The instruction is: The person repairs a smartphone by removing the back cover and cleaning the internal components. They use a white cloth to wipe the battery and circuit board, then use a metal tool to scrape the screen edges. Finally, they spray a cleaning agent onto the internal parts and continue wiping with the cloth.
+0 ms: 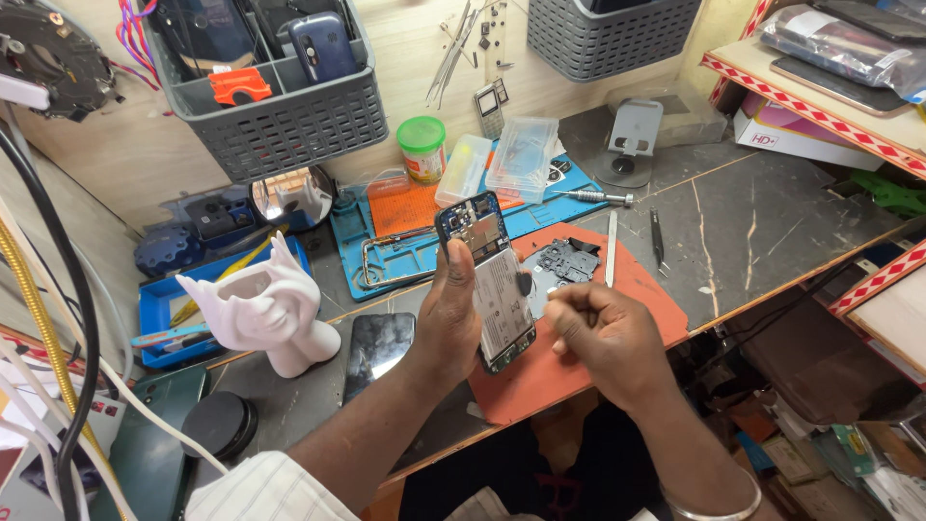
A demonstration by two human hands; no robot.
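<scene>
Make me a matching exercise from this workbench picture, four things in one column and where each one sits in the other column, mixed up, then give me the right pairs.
Things:
1. opened phone
2. green-lidded jar
3. white hand-shaped holder
4. screwdriver

Places:
A. on the blue mat, near its right end
B. held upright in the left hand
C. by the back wall, beside the grey basket
D. on the bench, left of the left hand

Pairs: 1-B, 2-C, 3-D, 4-A

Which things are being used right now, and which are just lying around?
In use:
- opened phone, held by the left hand
- right hand, pinched at the phone's edge

Lying about:
- white hand-shaped holder
- black phone
- screwdriver
- green-lidded jar
- grey basket
</scene>
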